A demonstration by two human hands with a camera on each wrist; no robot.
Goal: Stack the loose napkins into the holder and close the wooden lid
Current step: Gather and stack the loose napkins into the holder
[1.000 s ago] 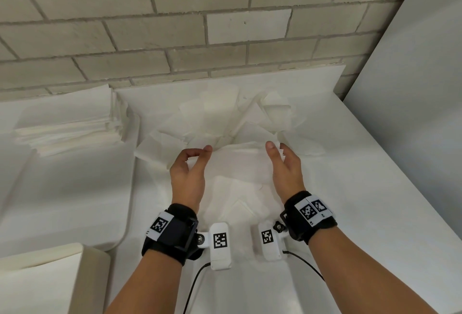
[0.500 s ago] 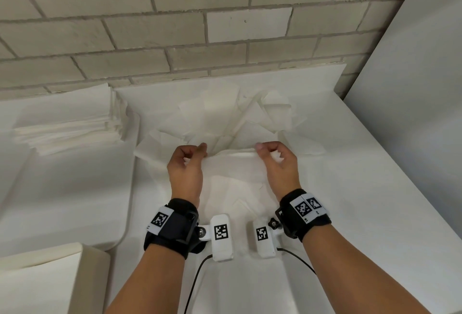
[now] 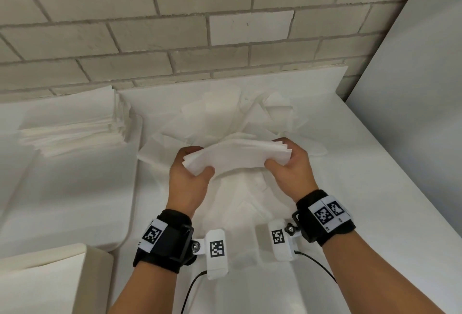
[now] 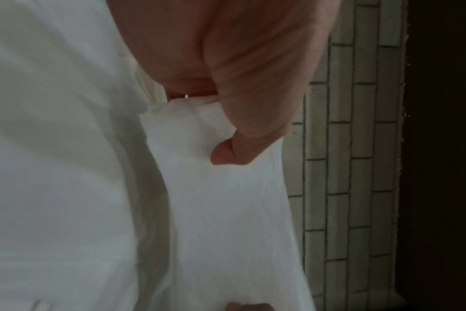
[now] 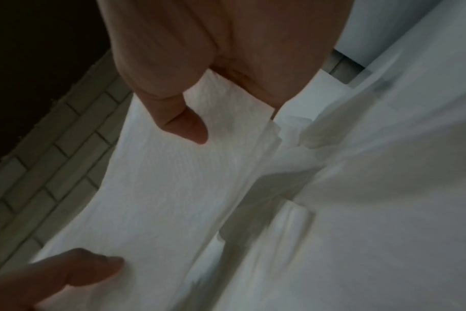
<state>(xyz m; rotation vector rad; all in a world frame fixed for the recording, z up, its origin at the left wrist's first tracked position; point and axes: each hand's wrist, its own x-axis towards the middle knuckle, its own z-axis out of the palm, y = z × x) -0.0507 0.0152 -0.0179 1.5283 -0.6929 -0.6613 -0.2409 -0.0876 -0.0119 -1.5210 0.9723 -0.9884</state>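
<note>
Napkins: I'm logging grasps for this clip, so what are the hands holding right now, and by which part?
A small bundle of napkins, held at its two ends: left hand grips the left end, right hand the right.

I see a napkin bundle [image 3: 235, 155] held between both hands above loose napkins [image 3: 225, 118], stacked napkins [image 3: 72, 126] to their left.

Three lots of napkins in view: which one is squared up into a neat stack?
The neat stack at far left by the brick wall. The scattered pile at centre lies crumpled, and the bundle held between left hand and right hand sags, edges fanned.
</note>
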